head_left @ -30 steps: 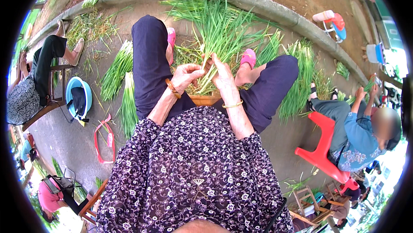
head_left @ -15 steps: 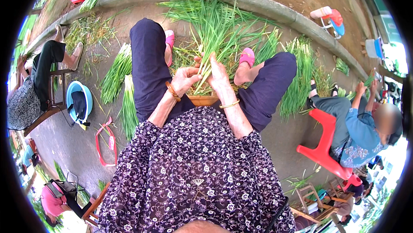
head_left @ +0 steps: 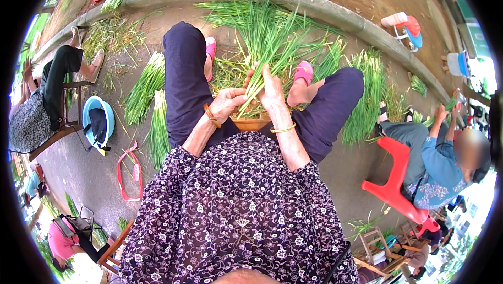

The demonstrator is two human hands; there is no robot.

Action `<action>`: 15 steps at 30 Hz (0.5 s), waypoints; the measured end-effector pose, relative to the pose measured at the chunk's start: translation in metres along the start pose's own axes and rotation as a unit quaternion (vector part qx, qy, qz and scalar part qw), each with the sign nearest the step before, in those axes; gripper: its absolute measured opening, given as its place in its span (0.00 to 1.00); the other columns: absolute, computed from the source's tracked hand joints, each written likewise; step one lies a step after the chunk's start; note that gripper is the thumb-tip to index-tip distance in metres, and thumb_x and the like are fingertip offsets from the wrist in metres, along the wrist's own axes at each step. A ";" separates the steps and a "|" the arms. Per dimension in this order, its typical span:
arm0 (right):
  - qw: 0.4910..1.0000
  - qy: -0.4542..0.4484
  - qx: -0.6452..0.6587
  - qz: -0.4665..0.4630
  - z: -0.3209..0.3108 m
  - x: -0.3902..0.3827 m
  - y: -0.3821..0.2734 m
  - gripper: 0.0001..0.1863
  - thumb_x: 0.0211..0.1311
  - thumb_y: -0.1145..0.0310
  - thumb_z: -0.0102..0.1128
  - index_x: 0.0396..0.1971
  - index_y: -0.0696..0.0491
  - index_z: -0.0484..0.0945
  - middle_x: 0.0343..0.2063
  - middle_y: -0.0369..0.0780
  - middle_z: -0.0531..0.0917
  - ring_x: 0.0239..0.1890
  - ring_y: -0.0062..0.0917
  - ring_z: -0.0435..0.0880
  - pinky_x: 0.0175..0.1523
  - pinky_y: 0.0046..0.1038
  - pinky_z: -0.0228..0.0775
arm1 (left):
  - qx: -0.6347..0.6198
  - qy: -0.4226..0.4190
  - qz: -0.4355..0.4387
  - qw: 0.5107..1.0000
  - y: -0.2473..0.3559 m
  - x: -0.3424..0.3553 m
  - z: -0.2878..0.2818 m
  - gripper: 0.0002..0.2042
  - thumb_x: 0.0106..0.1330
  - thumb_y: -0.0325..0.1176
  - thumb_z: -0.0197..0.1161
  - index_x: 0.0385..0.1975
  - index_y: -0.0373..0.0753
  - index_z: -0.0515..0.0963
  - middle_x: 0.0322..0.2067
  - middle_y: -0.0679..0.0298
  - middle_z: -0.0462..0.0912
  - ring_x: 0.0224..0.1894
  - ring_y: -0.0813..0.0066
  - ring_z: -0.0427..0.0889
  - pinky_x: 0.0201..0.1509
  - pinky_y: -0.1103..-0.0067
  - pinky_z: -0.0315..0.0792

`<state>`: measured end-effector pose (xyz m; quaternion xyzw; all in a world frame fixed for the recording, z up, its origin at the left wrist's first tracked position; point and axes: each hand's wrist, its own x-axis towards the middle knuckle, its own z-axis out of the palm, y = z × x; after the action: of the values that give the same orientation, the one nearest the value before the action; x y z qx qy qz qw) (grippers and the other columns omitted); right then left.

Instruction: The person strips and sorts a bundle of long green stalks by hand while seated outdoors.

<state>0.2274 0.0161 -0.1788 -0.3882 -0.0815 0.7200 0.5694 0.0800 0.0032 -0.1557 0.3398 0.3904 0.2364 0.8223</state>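
A bunch of long green chives [head_left: 272, 56] is wrapped in my right hand [head_left: 271, 91], its pale stem ends pointing down toward me. My left hand [head_left: 229, 102] is closed, pinching at those stem ends from the left side. Below both hands, between my knees, shows the edge of a wooden stool or board [head_left: 250, 124]. A larger heap of loose chives [head_left: 225, 12] spreads on the ground beyond my hands, with yellowed trimmed leaves [head_left: 228, 71] around my feet.
Sorted chive bundles [head_left: 145, 87] lie left of my leg, and more chives [head_left: 361, 95] lie to the right. A blue basin [head_left: 108, 121] holds a dark cloth item. A red strap loop [head_left: 121, 176] lies nearby. On a red stool [head_left: 390, 179] sits another person. A stone kerb [head_left: 314, 8] curves beyond.
The whole view has shifted slightly. My left hand's fingers have moved a little closer against the stem ends; my right hand keeps its hold on the chives.
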 end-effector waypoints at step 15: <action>0.985 0.032 0.062 -0.155 0.009 -0.001 0.001 0.14 0.57 0.60 0.48 0.31 0.58 0.66 0.21 0.37 0.72 0.19 0.24 0.74 0.24 0.27 0.72 | -0.367 0.090 -0.104 0.920 -0.015 0.016 0.005 0.33 0.57 0.56 0.44 0.53 0.35 0.51 0.49 0.52 0.61 0.48 0.62 0.64 0.48 0.65 0.61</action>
<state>0.2210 0.0177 -0.1732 -0.3582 -0.0779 0.6136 0.6994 0.0949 0.0020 -0.1725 -0.0512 0.3819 0.3054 0.8708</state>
